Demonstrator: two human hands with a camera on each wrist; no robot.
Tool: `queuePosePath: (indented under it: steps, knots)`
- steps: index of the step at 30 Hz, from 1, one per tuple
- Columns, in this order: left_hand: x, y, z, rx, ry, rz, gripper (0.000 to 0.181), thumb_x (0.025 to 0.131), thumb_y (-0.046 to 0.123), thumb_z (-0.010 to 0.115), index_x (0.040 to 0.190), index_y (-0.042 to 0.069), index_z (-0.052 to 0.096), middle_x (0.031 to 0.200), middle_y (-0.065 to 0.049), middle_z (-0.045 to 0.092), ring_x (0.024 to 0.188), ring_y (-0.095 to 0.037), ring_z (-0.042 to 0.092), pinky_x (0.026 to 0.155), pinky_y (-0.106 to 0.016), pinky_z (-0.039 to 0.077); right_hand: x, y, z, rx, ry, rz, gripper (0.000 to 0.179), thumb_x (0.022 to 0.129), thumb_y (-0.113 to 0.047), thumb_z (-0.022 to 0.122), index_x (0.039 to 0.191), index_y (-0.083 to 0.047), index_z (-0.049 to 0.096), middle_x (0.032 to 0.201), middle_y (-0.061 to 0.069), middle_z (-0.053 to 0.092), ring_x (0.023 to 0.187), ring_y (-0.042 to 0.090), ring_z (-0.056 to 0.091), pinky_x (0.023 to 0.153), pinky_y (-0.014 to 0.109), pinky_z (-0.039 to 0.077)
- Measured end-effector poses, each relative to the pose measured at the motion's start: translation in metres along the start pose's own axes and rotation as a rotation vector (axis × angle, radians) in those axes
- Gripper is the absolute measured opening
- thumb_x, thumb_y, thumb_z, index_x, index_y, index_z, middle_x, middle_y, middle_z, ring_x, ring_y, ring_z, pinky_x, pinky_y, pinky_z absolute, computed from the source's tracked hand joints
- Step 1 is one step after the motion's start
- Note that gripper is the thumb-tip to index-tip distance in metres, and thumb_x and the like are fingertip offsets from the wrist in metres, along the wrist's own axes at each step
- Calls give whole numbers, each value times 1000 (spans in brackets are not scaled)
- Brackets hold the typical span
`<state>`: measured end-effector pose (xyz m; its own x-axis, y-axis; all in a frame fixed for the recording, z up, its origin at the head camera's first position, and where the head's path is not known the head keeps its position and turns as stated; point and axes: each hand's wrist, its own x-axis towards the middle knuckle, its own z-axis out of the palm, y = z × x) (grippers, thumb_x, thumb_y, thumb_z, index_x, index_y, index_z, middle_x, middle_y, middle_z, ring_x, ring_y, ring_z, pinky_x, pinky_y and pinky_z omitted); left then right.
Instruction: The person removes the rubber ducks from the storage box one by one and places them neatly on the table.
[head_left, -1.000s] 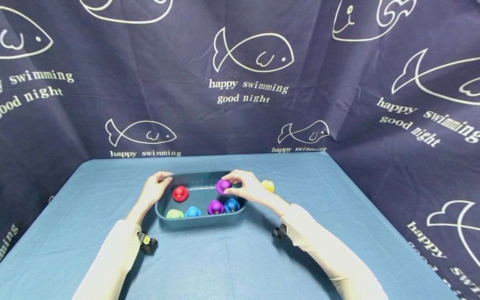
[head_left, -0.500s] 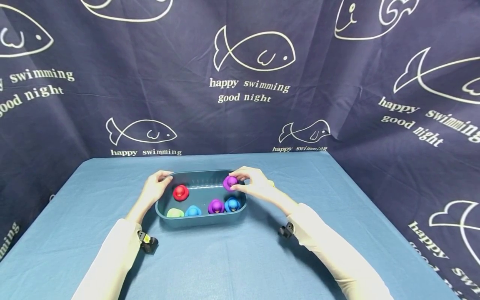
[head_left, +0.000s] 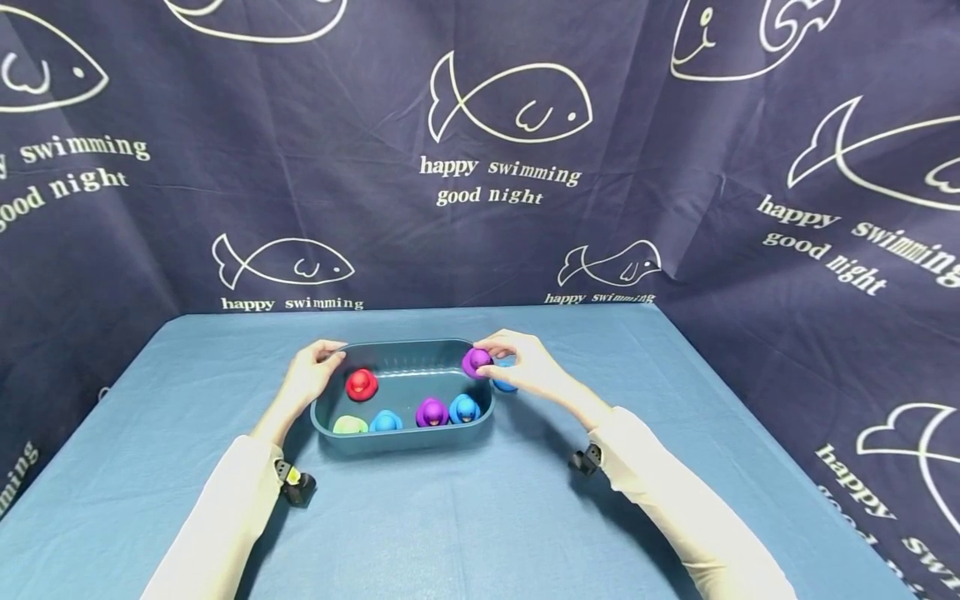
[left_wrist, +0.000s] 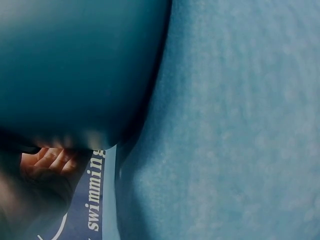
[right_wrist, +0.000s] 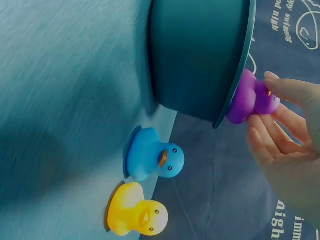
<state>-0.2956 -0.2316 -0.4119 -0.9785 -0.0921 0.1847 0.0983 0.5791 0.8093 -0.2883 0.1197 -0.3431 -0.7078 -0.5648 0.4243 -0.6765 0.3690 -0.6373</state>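
Head view, clock positions taken from the middle of the dark teal tub (head_left: 402, 443). Inside it, the red duck (head_left: 362, 385) lies at 9 o'clock, the pale green duck (head_left: 350, 426) at 8, the light blue duck (head_left: 386, 421) at 7, the lower purple duck (head_left: 432, 413) between 4 and 5, and the darker blue duck (head_left: 464, 408) just beside it near 4. The hands are well apart: the left hand (head_left: 308, 375) grips the rim past 9 o'clock, and the right hand (head_left: 522, 364) pinches the raised purple duck (head_left: 477, 363) at the rim between 2 and 3; whether that duck touches the rim cannot be told. The near wall cuts off the undersides of the pale green and light blue ducks. Outside, at 3 o'clock, the right hand partly covers the outer blue duck (right_wrist: 155, 154); the right wrist view shows it whole, near the yellow duck (right_wrist: 137, 210). The left wrist view leaves the left hand in shadow. Blue cloth covers the surface (head_left: 435, 533); navy drapes (head_left: 375, 192) behind bear white fish and "happy swimming good night".
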Motion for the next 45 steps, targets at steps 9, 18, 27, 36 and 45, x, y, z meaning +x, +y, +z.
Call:
queuePosePath:
  steps: [9, 18, 27, 36, 45]
  knots:
    - [-1, 0, 1, 11, -1, -18, 31, 96, 20, 52, 119, 3, 60, 112, -21, 64, 104, -30, 58, 81, -32, 41, -5, -3, -8, -23, 11, 5, 35, 76, 2, 73, 109, 10, 64, 104, 24, 65, 92, 38, 62, 84, 51, 48]
    - [1, -2, 2, 16, -1, 5, 31, 96, 18, 51, 120, 0, 59, 112, -24, 63, 104, -32, 57, 80, -33, 41, -6, 32, -9, -55, 40, 42, 37, 76, -13, 77, 111, -3, 68, 106, 11, 68, 91, 24, 64, 85, 38, 51]
    - [1, -4, 2, 15, 9, 11, 30, 95, 16, 52, 119, 0, 60, 111, -23, 64, 101, -30, 57, 79, -32, 41, -12, 17, -22, -48, 43, 47, 34, 77, -3, 74, 109, 6, 65, 106, 20, 65, 91, 33, 63, 85, 46, 49]
    - [1, -3, 2, 18, 12, 14, 30, 95, 16, 51, 119, 0, 59, 112, -23, 63, 102, -31, 57, 79, -32, 41, -17, 43, -27, -47, 51, 48, 36, 77, -7, 75, 110, 3, 66, 107, 16, 66, 91, 30, 63, 85, 43, 50]
    - [0, -2, 4, 31, 24, 17, 30, 95, 16, 52, 119, -1, 60, 110, -23, 64, 101, -31, 58, 79, -30, 41, -26, 40, -35, -57, 70, 81, 35, 76, 0, 74, 109, 8, 64, 107, 24, 63, 94, 39, 62, 87, 51, 47]
